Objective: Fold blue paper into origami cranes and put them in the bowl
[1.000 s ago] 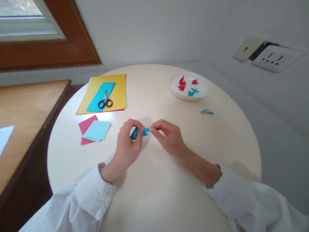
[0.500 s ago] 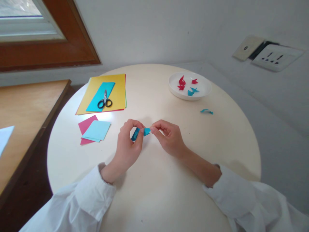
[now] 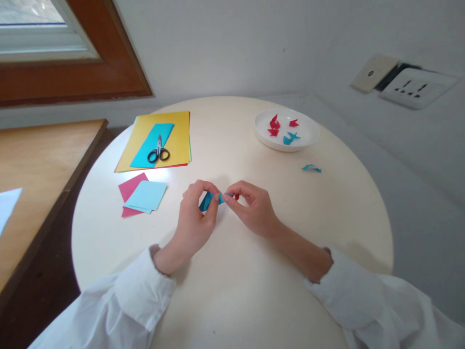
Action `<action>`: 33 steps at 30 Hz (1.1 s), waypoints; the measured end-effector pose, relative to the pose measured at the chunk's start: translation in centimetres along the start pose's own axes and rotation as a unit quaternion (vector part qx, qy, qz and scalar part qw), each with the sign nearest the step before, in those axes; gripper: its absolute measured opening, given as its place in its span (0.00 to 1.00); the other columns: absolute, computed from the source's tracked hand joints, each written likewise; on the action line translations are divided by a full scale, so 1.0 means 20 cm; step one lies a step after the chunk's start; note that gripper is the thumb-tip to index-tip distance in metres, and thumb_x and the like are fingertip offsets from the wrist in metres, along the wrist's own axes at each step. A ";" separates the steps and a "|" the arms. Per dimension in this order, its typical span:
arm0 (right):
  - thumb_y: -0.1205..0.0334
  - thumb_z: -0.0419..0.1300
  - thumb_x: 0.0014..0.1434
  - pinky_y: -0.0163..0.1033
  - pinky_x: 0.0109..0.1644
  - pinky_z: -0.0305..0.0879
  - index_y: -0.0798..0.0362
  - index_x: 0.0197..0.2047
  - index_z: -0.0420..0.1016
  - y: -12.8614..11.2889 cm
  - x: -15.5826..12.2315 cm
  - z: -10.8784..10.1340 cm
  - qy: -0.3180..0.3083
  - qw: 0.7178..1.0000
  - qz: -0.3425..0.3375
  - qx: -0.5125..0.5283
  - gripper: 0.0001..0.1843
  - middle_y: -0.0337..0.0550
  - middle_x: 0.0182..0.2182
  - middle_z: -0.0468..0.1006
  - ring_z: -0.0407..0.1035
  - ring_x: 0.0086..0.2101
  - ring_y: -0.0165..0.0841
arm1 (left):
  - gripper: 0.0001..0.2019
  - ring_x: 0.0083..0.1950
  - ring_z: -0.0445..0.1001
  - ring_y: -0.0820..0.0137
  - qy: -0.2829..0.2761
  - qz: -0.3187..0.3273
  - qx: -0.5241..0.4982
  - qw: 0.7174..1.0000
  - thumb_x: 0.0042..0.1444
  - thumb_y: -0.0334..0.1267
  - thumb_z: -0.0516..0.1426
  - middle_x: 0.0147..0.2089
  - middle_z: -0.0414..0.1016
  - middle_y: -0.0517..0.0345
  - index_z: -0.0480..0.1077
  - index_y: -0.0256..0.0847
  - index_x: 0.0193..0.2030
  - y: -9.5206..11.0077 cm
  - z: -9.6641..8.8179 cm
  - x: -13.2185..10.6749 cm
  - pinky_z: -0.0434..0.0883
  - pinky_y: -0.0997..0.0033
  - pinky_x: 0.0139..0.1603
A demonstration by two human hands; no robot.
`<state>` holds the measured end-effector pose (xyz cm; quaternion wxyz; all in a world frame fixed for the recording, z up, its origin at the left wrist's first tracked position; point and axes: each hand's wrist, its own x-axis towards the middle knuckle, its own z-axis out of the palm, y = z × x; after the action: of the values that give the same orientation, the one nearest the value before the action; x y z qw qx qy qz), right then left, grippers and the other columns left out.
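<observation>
My left hand (image 3: 196,215) and my right hand (image 3: 252,206) meet at the middle of a round cream table (image 3: 232,271). Both pinch a small folded piece of blue paper (image 3: 208,200) between thumb and fingertips, just above the tabletop. The paper is partly hidden by my fingers. Both arms wear white sleeves.
A white dish (image 3: 286,131) holding several small red and blue folded pieces stands at the back right. A blue paper scrap (image 3: 311,168) lies near it. Scissors (image 3: 158,152) rest on blue and yellow sheets (image 3: 178,140) at back left. Light blue (image 3: 146,196) and pink squares lie nearer. A wooden desk (image 3: 32,169) stands left.
My fingertips have closed in on the blue paper, so less of it shows than before. My hands stay in the same spot.
</observation>
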<state>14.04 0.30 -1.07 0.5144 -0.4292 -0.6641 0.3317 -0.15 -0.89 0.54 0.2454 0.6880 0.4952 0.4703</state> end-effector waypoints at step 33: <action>0.64 0.56 0.55 0.35 0.30 0.62 0.52 0.27 0.69 0.01 0.02 -0.01 0.048 0.992 -0.019 -0.114 0.05 0.39 0.24 0.74 0.65 0.25 0.28 | 0.07 0.31 0.65 0.70 -0.003 -0.024 0.092 0.995 0.51 0.36 0.56 0.28 0.65 0.62 0.60 0.43 0.34 -0.01 -0.01 0.02 0.62 0.68 0.34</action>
<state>14.33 0.67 -1.02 0.4994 -0.4881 -0.6802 0.2228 -0.34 -0.54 0.55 0.1936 0.6973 0.5521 0.4142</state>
